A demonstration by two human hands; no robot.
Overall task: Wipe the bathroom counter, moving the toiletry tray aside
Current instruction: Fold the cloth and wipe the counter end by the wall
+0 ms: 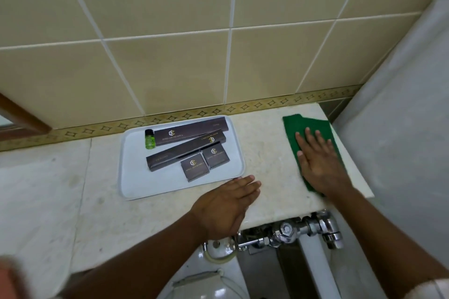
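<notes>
A white toiletry tray (136, 177) lies on the pale marble counter (264, 150) against the tiled wall. It carries two long dark boxes, two small square dark boxes (195, 169) and a small green bottle (150, 139). My left hand (227, 204) rests flat on the counter, fingers together, its fingertips touching the tray's front right corner. At the counter's right end my right hand (317, 160) presses flat, fingers spread, on a green cloth (296, 126).
The counter ends at the right beside a grey wall (401, 128). Chrome flush valve and pipes (289, 230) sit under the counter's front edge, above a white toilet (213, 281). A wooden frame corner (21, 114) shows at the far left.
</notes>
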